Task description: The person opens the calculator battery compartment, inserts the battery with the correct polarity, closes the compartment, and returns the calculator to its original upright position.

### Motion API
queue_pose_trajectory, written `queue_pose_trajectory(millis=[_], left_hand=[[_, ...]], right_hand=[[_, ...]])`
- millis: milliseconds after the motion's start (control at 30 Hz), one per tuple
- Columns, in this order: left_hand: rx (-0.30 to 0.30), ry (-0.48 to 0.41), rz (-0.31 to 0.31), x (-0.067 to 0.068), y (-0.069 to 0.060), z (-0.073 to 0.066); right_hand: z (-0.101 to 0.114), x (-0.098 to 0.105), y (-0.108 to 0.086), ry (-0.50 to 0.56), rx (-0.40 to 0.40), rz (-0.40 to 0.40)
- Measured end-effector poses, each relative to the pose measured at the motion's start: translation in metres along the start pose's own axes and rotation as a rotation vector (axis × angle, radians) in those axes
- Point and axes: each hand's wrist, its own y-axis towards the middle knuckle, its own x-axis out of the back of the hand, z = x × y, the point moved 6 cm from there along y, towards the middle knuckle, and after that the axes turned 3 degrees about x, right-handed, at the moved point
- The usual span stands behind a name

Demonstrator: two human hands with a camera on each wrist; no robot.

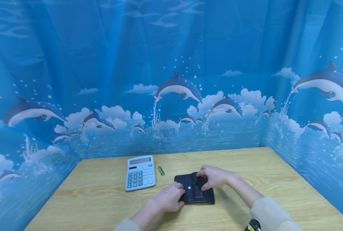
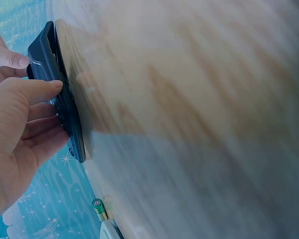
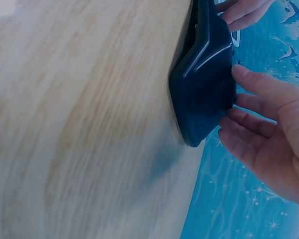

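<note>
To the right of the light-blue calculator [image 1: 140, 173], a black plastic device [image 1: 192, 193] lies on the wood-grain table [image 1: 99, 189], its calculator-facing edge gripped by the left hand [image 1: 171, 196]. The right hand [image 1: 215, 176], farther from the calculator, curls thumb and fingers over the device's raised section; a green battery [image 1: 161, 170] lies just beside the calculator.

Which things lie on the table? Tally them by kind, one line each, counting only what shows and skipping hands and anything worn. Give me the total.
Calculator, pale blue: 1
Battery, green: 1
Black device: 1
Total: 3
</note>
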Motion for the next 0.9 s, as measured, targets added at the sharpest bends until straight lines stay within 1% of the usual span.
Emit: queue_pose_trajectory(millis=[233,400,600,800,900], left_hand=[[-0.01,0.002,-0.001,-0.0004,0.0003,-0.0006],[-0.003,-0.004,0.002,-0.0018,0.0005,0.0008],[0.004,-0.009,0.011,-0.0022,0.0004,0.0013],[-0.004,-0.009,0.003,-0.0009,0.0004,0.0004],[-0.006,-0.008,0.002,0.0003,0.0003,0.0002]], right_hand=[[0.0015,0.0006,0.0012,-0.009,-0.033,0.031],[0.0012,-0.0001,0.0025,0.001,-0.045,0.029],[-0.001,-0.0011,0.001,0.023,-0.019,-0.005],[-0.0053,-0.0013,-0.003,0.113,0.002,-0.061],[-0.0068,-0.0009,-0.0041,0.137,0.021,-0.094]])
